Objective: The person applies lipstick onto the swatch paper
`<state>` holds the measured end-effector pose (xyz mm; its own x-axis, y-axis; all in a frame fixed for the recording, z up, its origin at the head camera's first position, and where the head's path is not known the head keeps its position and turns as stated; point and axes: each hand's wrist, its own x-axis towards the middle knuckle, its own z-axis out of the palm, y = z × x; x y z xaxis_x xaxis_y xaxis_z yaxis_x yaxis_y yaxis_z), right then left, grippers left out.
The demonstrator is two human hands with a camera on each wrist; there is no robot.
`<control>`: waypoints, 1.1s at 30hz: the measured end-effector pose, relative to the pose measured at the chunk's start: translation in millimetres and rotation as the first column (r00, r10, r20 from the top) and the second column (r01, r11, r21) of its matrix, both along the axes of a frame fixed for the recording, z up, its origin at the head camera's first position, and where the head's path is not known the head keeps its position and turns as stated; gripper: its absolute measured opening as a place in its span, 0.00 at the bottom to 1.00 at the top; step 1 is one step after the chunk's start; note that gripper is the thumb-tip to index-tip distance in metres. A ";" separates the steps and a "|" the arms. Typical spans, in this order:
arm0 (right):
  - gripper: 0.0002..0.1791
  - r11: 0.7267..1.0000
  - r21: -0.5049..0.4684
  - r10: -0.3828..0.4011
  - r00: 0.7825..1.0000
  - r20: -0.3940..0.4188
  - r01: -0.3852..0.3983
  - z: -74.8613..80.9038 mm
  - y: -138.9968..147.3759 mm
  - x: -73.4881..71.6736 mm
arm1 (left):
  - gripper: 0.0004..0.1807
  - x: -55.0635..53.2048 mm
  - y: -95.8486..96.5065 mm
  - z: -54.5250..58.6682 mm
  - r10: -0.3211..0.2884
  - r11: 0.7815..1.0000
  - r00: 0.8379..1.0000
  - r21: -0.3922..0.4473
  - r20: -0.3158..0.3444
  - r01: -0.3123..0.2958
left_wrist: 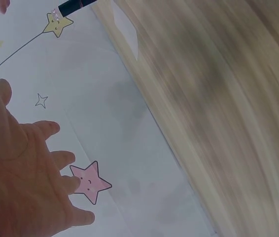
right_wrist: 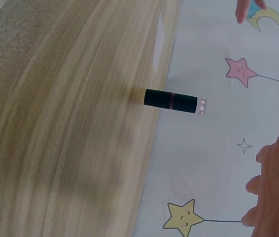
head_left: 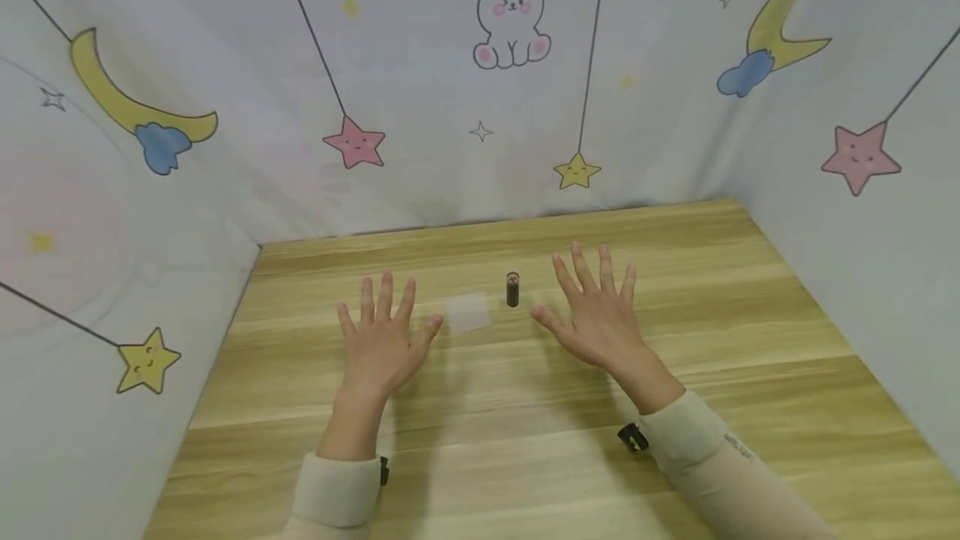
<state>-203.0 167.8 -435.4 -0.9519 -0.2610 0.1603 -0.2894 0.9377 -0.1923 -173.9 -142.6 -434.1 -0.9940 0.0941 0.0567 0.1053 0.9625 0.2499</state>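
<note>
On the wood-grain table (head_left: 487, 457), a left hand (head_left: 381, 348) and a right hand (head_left: 600, 325) spread wide, fingers straight, holding nothing; whether they touch the surface is hard to tell. Between them lies a pale square of paper (head_left: 468, 313), near the left hand, and beside it a small dark tube (head_left: 513, 292) stands upright, nearer the right. So slim a thing probably tips easily; a gentle right-hand pinch would suit it best. The right wrist view shows its thin band (right_wrist: 172, 101) and clear, speckled end (right_wrist: 201, 106), unclear from the head.
</note>
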 end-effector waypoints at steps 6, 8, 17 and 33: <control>0.49 1.000 0.011 -0.007 1.000 0.011 0.006 -5.6 -0.1 0.3 | 0.43 -0.7 3.0 -3.0 0.006 1.000 1.000 0.000 0.011 -0.006; 0.49 1.000 0.012 -0.009 1.000 0.020 0.009 -6.6 -0.1 -0.1 | 0.43 -1.1 3.5 -4.2 0.007 1.000 1.000 -0.003 0.011 -0.007; 0.48 1.000 0.000 -0.006 1.000 0.026 0.006 -5.4 0.0 -3.7 | 0.43 -4.2 3.8 -6.7 -0.002 1.000 1.000 0.002 0.031 0.002; 0.50 0.997 -0.076 0.013 0.999 0.032 -0.010 -5.4 2.7 -15.6 | 0.44 -18.0 14.5 -2.1 -0.035 0.998 0.996 0.051 0.078 0.031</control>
